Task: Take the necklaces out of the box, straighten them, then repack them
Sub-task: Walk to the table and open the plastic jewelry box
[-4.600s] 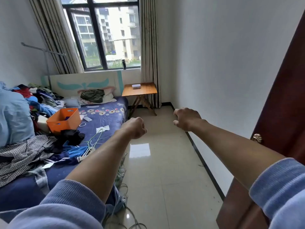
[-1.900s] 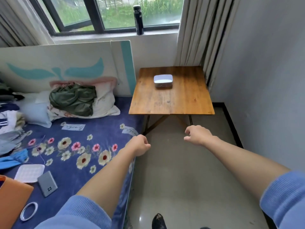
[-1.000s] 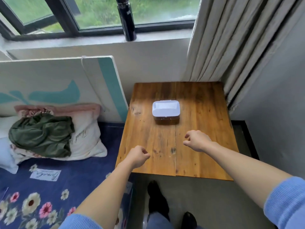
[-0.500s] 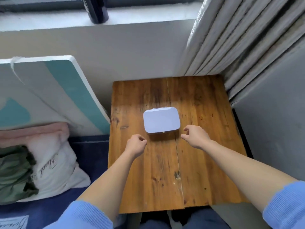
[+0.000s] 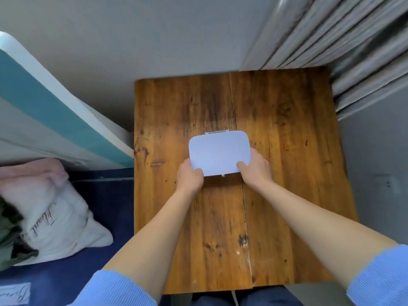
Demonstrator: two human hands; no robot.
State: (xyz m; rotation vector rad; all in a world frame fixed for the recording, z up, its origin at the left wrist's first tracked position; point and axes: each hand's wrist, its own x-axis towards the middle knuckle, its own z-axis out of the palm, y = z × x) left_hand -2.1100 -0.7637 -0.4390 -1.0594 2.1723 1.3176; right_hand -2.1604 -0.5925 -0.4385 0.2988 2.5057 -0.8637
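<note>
A pale lilac box [image 5: 219, 151] with rounded corners and its lid down sits in the middle of a small wooden table [image 5: 287, 173]. My left hand [image 5: 189, 176] grips its near left corner, thumb on the lid. My right hand [image 5: 256, 168] grips the near right corner, thumb on top as well. A small clasp shows at the box's near edge between my hands, and a hinge shows at the far edge. No necklaces are visible; the inside of the box is hidden.
A grey curtain [image 5: 344, 45] hangs at the table's far right corner. A white and teal board [image 5: 50, 111] leans on the wall to the left. A bed with a navy sheet [image 5: 66, 274] and a white pillow [image 5: 57, 219] borders the table's left edge.
I have walked up to the table and leaned over it. Both fists, which hung apart in front of the box half a second ago, have come onto the box's near corners.
</note>
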